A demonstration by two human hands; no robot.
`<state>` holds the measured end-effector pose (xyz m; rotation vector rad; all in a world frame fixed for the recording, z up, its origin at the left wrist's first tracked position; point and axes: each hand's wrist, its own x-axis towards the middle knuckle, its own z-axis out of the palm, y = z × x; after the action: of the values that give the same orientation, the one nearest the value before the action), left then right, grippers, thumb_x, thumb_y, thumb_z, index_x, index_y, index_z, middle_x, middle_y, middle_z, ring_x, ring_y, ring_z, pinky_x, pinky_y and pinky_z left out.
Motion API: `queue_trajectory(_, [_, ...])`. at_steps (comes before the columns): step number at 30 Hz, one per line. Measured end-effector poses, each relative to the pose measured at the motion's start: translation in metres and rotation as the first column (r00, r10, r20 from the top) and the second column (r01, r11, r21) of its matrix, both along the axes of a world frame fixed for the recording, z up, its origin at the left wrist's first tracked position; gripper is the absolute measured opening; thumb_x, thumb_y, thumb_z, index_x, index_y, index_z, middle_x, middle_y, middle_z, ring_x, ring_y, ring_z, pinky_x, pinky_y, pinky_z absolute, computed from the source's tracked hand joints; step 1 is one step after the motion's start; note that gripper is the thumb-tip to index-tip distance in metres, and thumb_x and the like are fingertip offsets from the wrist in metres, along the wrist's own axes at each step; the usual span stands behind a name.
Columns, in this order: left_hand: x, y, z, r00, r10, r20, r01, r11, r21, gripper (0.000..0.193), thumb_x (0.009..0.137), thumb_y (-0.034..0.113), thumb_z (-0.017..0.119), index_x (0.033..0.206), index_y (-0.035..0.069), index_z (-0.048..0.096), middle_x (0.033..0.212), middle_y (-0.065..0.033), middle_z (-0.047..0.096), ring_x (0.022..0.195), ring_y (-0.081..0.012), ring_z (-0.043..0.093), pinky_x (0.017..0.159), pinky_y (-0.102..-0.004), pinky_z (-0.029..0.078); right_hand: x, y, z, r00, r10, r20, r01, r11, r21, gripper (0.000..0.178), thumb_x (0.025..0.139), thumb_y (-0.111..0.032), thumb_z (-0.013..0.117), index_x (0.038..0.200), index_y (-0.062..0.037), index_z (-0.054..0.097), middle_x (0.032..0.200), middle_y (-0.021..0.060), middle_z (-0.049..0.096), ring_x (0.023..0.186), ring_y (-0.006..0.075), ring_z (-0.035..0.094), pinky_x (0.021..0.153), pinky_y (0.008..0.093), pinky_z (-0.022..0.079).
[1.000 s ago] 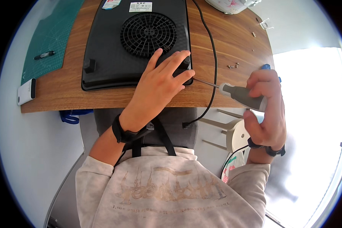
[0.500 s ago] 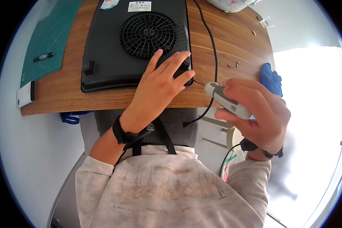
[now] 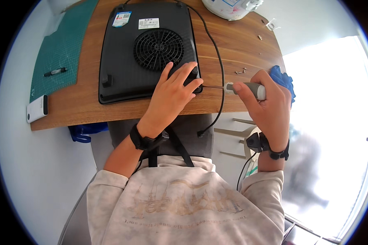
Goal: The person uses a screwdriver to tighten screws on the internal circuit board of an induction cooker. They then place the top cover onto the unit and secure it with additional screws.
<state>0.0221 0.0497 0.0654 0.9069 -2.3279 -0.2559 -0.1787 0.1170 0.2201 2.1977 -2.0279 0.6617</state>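
Note:
A black induction cooktop [image 3: 124, 61] lies underside up on the wooden table, showing its round fan grille [image 3: 158, 49] and stubby feet. My left hand [image 3: 170, 92] rests on its near right corner, fingers spread, beside the foot there. In my right hand [image 3: 270, 102] is a screwdriver [image 3: 245, 89] with a grey and white handle, gripped in closed fingers. Its thin shaft points left, level with the table, and reaches the cooktop's right side near the corner. My left fingertips partly hide where the tip meets the edge.
A black power cord [image 3: 216, 49] runs down the cooktop's right side and hangs over the table edge. Several screws [image 3: 241, 71] lie to the right, near a blue cloth [image 3: 283, 81]. A white bucket [image 3: 229, 9] stands behind. At left are a green cutting mat [image 3: 57, 53], a pen [image 3: 55, 72] and a white power bank [image 3: 37, 109].
My right hand has turned, bringing the screwdriver from a slant to nearly level, pointing left at the cooktop's side. My left hand stays on the corner. The whole view has shifted slightly.

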Motion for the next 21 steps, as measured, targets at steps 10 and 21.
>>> queue_trajectory(10, [0.005, -0.012, 0.014, 0.976, -0.101, 0.195, 0.104, 0.995, -0.008, 0.053, 0.084, 0.021, 0.085, 0.133, 0.022, 0.062, 0.15, -0.0097, 0.048, 0.128, -0.0248, 0.059, 0.117, -0.0487, 0.038, -0.008, 0.07, -0.028, 0.867, -0.376, 0.328, 0.249, 0.895, 0.369, 0.028, 0.086, -0.015, 0.077, 0.107, -0.0033, 0.063, 0.082, 0.0148, 0.071, 0.071, 0.0314, 0.068, 0.067, 0.0379, 0.053])
queue_trajectory(21, [0.0, -0.116, 0.098, 0.619, -0.718, 0.318, 0.522, 0.679, 0.516, 0.046, 0.091, 0.019, 0.075, 0.135, 0.009, 0.062, 0.121, -0.015, 0.065, 0.111, -0.0354, 0.066, 0.097, -0.0436, 0.054, 0.017, 0.088, -0.058, 0.804, -0.464, 0.373, 0.337, 0.871, 0.356, 0.027, 0.091, -0.026, 0.077, 0.103, -0.0041, 0.069, 0.088, 0.0145, 0.071, 0.082, 0.0379, 0.068, 0.074, 0.0429, 0.053])
